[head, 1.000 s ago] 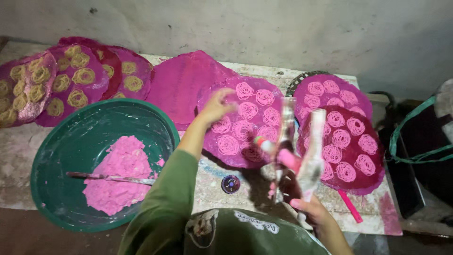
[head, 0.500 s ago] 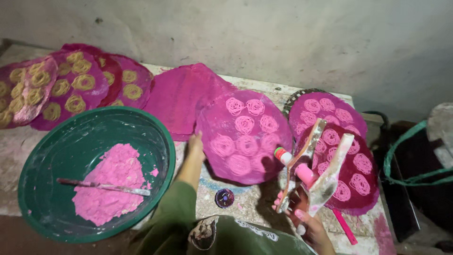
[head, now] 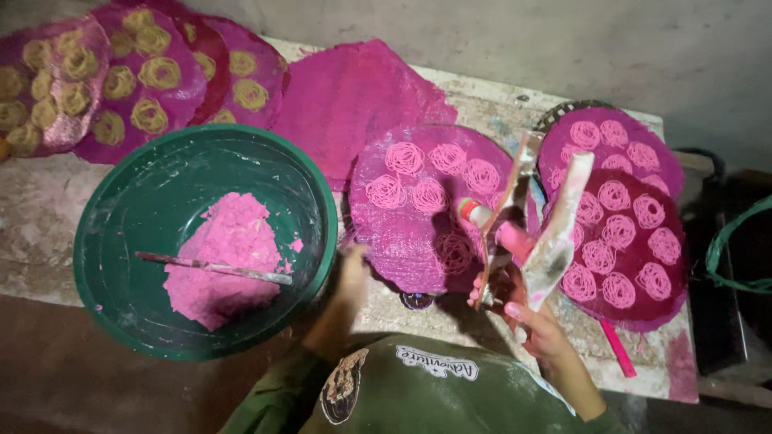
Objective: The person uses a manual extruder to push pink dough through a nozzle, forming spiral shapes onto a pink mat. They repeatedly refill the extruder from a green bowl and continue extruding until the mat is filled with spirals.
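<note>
2 hands work over a stained surface crowded with round pink mats. The right hand grips a dough-smeared metal press with a pink barrel, holding it tilted above the gap between 2 mats. The left hand is blurred at the near edge of the middle mat, next to the rim of the green basin; whether its fingers are spread or curled cannot be told, and it appears to hold nothing. The middle mat carries about 7 pink noodle coils. To its right, 2 overlapping mats hold more pink coils, with a pink stick lying at their near edge. A large green basin sits at the left of the surface, holding a mound of pink dough with a flat blade laid across it. Beyond the basin, several mats bear yellow coils, and 1 bare pink mat lies behind the middle one. A small dark cap rests on the surface near the person's green sleeve.
</note>
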A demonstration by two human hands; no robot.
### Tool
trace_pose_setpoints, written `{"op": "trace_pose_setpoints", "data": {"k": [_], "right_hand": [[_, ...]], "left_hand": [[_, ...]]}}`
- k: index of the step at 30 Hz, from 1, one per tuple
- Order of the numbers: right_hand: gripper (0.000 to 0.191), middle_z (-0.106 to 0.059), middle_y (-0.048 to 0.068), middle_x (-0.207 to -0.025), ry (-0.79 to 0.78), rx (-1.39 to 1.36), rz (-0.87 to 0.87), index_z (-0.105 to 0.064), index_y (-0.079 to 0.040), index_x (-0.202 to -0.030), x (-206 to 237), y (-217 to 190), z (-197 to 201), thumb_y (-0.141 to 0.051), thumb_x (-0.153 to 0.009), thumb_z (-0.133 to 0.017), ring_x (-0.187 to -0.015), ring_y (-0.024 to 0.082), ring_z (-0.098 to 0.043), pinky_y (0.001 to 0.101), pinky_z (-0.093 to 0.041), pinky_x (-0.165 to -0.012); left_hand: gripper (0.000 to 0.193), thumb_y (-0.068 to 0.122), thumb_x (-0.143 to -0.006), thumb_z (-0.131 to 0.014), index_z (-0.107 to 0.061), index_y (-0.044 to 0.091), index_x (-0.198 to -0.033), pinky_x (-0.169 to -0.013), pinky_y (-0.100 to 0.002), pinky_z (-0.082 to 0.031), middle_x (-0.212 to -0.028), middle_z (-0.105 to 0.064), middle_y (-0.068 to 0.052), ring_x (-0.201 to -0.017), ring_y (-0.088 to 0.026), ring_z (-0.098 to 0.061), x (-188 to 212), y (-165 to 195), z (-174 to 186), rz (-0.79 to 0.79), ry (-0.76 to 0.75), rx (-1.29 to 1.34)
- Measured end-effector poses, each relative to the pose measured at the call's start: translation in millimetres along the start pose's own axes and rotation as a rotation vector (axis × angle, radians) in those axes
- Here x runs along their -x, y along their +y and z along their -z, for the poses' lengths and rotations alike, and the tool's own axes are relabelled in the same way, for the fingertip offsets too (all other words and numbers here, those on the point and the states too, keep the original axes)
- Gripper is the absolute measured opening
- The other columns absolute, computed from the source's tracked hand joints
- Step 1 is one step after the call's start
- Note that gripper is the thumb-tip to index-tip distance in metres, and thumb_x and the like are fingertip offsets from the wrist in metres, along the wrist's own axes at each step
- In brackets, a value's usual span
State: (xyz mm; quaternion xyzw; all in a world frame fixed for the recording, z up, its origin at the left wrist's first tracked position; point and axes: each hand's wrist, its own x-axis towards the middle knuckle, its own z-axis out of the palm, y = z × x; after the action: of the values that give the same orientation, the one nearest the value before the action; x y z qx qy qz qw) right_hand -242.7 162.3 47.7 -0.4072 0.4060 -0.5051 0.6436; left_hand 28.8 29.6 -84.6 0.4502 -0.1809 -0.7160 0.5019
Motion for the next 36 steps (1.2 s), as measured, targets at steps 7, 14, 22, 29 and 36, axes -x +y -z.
{"op": "trace_pose_setpoints", "data": {"k": [7, 14, 22, 29, 36], "right_hand": [[0.084, -0.059, 0.025, -0.129, 0.012, 0.060, -0.003, -0.036, 0.006, -0.151, -21, -1, -8, -0.030, -0.083, -0.070, -0.117, 0.037, -0.064, 0.0520, -0.051, -0.101], [0.079, -0.060, 0.022, -0.129, 0.086, 0.098, -0.089, -0.040, 0.003, -0.145, -23, -1, 15, -0.034, -0.082, -0.071, -0.117, 0.033, -0.062, 0.0499, -0.051, -0.100], [0.079, -0.059, 0.020, -0.124, 0.071, 0.050, -0.080, -0.038, -0.001, -0.149, -39, 6, 31, -0.036, -0.085, -0.067, -0.118, 0.032, -0.060, 0.0480, -0.048, -0.102], [0.073, -0.058, 0.021, -0.129, 0.216, -0.017, 0.085, -0.041, 0.001, -0.148, -22, 0, 48, -0.032, -0.088, -0.066, -0.120, 0.033, -0.058, 0.0496, -0.044, -0.107], [0.066, -0.056, 0.020, -0.131, 0.295, -0.155, 0.131, -0.041, -0.001, -0.149, 3, 1, 68, -0.027, -0.091, -0.062, -0.120, 0.033, -0.057, 0.0526, -0.043, -0.106]], "left_hand": [[0.041, 0.009, -0.094, -0.063, -0.056, -0.001, -0.132, -0.099, -0.038, -0.046, -0.125, -0.062, -0.013, -0.113, -0.024, -0.058, -44, 28, 54, -0.109, 0.183, -0.575], [0.046, 0.008, -0.093, -0.064, -0.051, -0.002, -0.136, -0.096, -0.039, -0.048, -0.126, -0.058, -0.018, -0.111, -0.027, -0.057, -72, 88, 94, -0.117, 0.174, -0.885], [0.053, 0.007, -0.092, -0.065, -0.045, -0.002, -0.140, -0.092, -0.039, -0.051, -0.128, -0.052, -0.023, -0.109, -0.030, -0.057, -60, 44, 53, -0.819, 0.120, -1.109], [0.047, 0.007, -0.094, -0.053, -0.058, 0.000, -0.141, -0.070, -0.024, -0.050, -0.112, -0.067, -0.010, -0.082, -0.013, -0.061, -81, 45, 52, -0.085, 0.033, -0.333], [0.049, 0.006, -0.095, -0.056, -0.053, 0.007, -0.145, -0.084, -0.033, -0.061, -0.127, -0.066, -0.005, -0.103, -0.015, -0.069, -72, 39, 9, -0.012, -0.077, -0.279]]}}
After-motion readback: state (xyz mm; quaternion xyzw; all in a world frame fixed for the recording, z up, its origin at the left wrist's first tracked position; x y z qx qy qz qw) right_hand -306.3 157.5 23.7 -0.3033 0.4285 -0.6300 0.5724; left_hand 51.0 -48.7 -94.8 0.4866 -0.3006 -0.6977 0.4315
